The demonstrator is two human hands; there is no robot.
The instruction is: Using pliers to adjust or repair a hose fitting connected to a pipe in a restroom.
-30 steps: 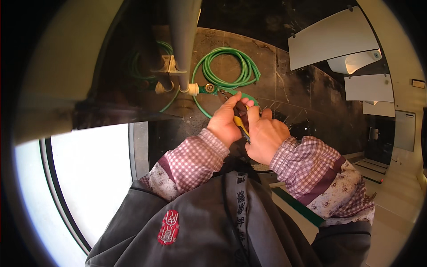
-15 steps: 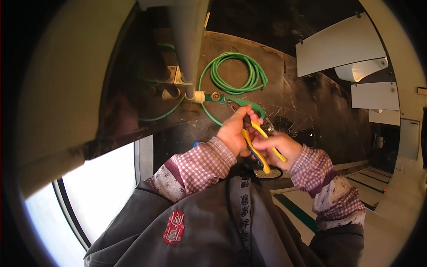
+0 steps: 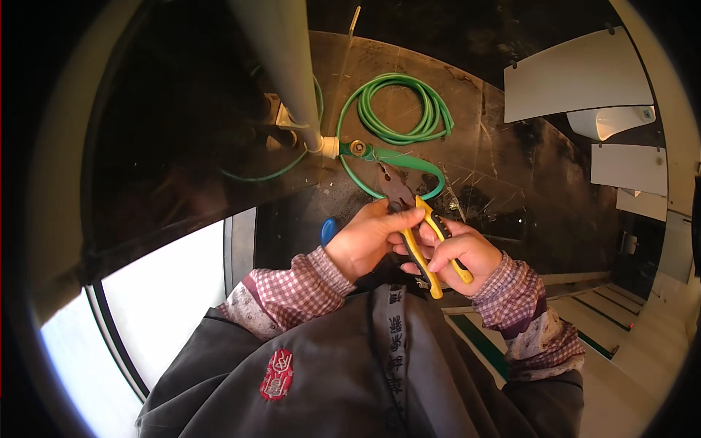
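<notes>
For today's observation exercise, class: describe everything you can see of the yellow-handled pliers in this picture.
The pliers have dark metal jaws and two yellow handles with black trim that looks like plastic or rubber. They are held in front of the person's chest, jaws pointing up and away towards the green hose, handles spread apart and angled down to the right. The left hand grips them near the pivot; the right hand holds the handles. Whether the jaws grip anything cannot be told.

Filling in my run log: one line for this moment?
left hand: on pliers | right hand: grips yellow handles | green hose coiled beyond
</notes>
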